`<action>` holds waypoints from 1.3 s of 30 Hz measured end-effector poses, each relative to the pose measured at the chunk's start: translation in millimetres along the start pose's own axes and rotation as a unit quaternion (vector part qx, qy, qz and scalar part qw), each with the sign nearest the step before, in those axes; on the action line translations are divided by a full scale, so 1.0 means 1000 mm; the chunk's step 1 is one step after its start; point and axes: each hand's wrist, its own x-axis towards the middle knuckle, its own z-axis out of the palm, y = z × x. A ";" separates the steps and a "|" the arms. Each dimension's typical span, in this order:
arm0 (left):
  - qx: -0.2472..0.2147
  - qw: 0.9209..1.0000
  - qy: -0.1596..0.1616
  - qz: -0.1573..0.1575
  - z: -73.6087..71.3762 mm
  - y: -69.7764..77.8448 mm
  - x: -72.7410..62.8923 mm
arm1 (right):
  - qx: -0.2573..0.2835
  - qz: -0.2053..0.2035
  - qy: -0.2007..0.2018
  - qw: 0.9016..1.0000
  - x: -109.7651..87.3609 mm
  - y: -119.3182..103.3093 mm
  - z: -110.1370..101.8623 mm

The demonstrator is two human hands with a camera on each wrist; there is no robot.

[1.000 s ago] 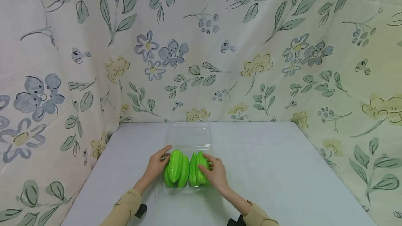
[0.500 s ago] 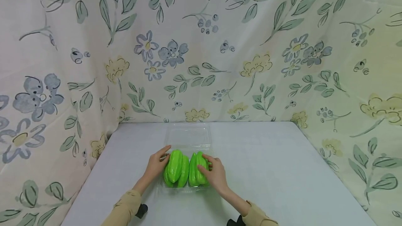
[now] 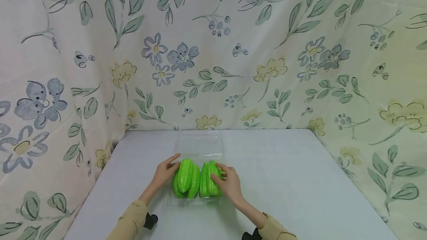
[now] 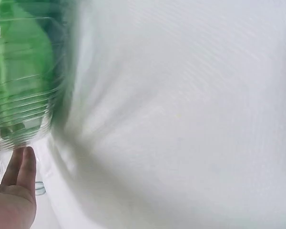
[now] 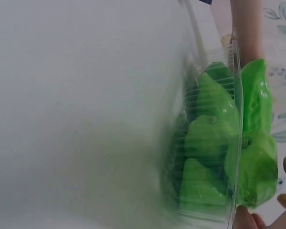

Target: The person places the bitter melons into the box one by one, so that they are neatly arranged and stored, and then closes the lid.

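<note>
Several glossy green peppers [image 3: 185, 175] lie in a clear plastic clamshell box [image 5: 240, 119], in a left and a right group. The box's clear lid [image 3: 199, 144] is folded back, away from me. At the box's left side is my left hand [image 3: 164, 172]; in the left wrist view its straight fingers [image 4: 27, 169] reach the ribbed clear wall. My right hand [image 3: 231, 184] is at the right side, thumb and forefinger spread over a right-hand pepper [image 3: 212, 184]. In the right wrist view, fingertips show near that side's rim and a gap appears beside the upper pepper [image 5: 252, 169].
The box stands on a white-covered table [image 3: 283, 180], with bare surface on both sides. Behind and beside the table hangs a floral curtain [image 3: 213, 55]. Dark wrist-worn pieces [image 3: 151, 221] show below the sleeves.
The left hand, the box and the peppers appear very slightly further left, as does the background. Both hands keep nearly the same pose, and the peppers stay in the box.
</note>
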 end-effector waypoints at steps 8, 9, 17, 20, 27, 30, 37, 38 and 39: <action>-0.078 0.996 -0.019 -0.029 -0.014 0.005 0.003 | 0.028 -0.013 0.007 0.999 0.001 0.001 -0.003; -0.095 0.995 -0.015 -0.032 -0.016 0.006 0.003 | 0.034 -0.010 0.010 0.999 0.002 0.002 -0.003; -0.180 0.978 0.037 -0.103 -0.028 0.009 0.016 | 0.059 0.004 0.079 0.995 0.018 0.012 -0.007; -0.179 0.973 0.035 -0.142 -0.034 0.011 0.020 | 0.067 0.039 0.100 0.992 0.032 0.020 -0.013; -0.197 0.960 -0.020 -0.199 -0.042 0.015 0.025 | 0.200 0.172 0.059 0.963 0.067 0.035 -0.024; -0.218 0.950 -0.047 -0.218 -0.043 0.019 0.027 | 0.290 0.214 -0.002 0.933 0.077 0.037 -0.026; -0.271 0.922 -0.083 -0.265 -0.041 0.022 0.038 | 0.419 0.276 -0.086 0.860 0.088 0.041 -0.024; -0.271 0.921 -0.089 -0.266 -0.040 0.021 0.040 | 0.432 0.282 -0.091 0.852 0.089 0.042 -0.023; -0.271 0.920 -0.093 -0.266 -0.039 0.020 0.041 | 0.444 0.287 -0.095 0.843 0.089 0.043 -0.022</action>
